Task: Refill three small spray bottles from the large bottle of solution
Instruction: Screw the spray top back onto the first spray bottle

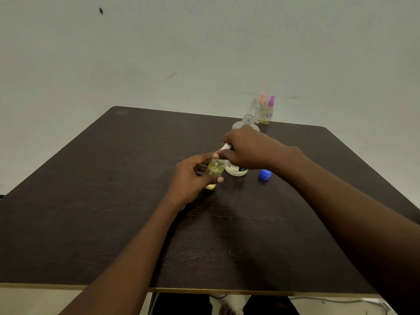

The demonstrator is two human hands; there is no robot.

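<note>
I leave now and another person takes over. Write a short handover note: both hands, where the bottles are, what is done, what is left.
Left hand grips the small clear bottle of yellowish liquid on the dark table.
Right hand pinches a white spray top at its neck.
Large clear plastic bottle stands open behind; blue cap lies beside it.
Likely done: pink-topped spray bottle and purple-topped spray bottle, capped, at the far edge.
Left: fasten this top, recap large bottle.

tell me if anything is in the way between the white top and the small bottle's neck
Nothing visible. The right hand holds the white top just above the small bottle gripped by the left hand; the large bottle stands behind and the blue cap lies to the right.
</note>
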